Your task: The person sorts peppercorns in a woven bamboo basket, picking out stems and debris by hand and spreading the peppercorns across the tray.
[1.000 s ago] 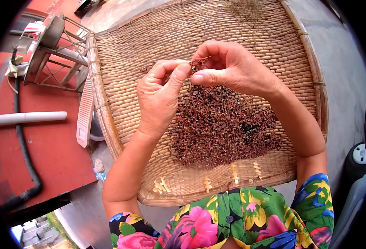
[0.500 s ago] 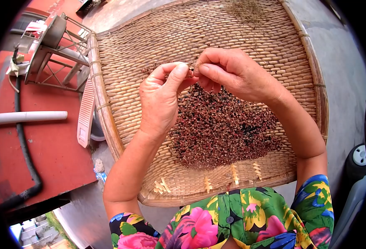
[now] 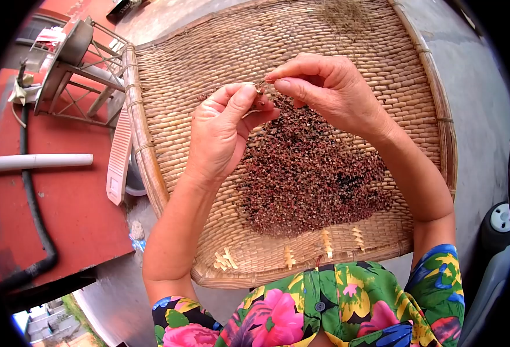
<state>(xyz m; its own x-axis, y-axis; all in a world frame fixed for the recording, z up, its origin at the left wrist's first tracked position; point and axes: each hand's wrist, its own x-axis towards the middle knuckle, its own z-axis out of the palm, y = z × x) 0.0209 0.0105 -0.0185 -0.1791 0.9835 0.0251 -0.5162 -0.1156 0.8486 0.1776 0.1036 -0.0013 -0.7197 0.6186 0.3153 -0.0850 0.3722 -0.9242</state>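
Observation:
My left hand (image 3: 223,121) pinches a small dried sprig (image 3: 261,91) between thumb and fingers. Close to its right, my right hand (image 3: 330,92) has thumb and forefinger pressed together at the thin stem end of the same sprig. Both hands are over a woven basket tray (image 3: 185,75) with a thick cane rim. Below them a pile of small reddish-brown and black dried berries or husks (image 3: 313,179) covers the lower middle of the tray. A few dark bits lie just behind my left hand.
Thin dry stems (image 3: 344,14) lie at the tray's far edge. To the left are a metal stand (image 3: 81,75), a pink plastic strip (image 3: 119,159) and a red surface (image 3: 81,214) with a white pipe (image 3: 41,162) and black hose (image 3: 32,202). A wheeled object (image 3: 499,220) stands at right.
My hands first drew close together over the sprig, and now my right hand has shifted slightly up and away from my left. The fingers of my left hand have spread a little lower down.

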